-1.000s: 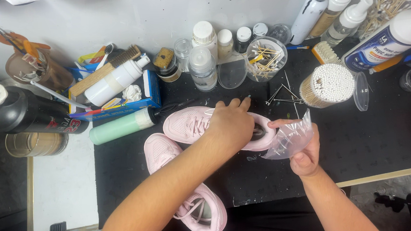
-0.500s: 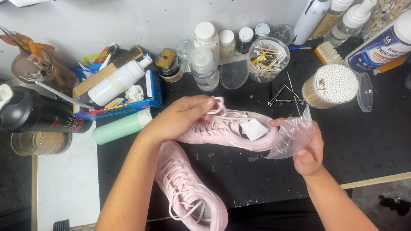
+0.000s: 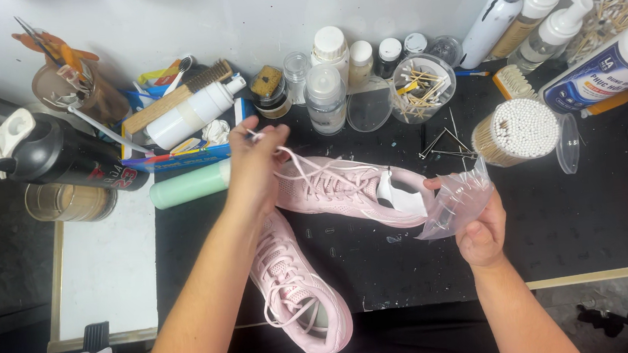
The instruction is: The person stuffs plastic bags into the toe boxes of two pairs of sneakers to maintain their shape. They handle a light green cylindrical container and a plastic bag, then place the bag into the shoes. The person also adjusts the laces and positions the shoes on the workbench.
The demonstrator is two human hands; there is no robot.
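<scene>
Pinching a white lace, my left hand has its grip pressed together on the strand and lifts it just above the toe end of a pink shoe lying on its side on the black desk. My right hand sits just beside the shoe's heel, its grip closed on a crumpled clear plastic bag that touches the heel opening. A second pink shoe lies nearer to me than the first, touching it. Beyond the first shoe's heel stands a tub of cotton swabs.
</scene>
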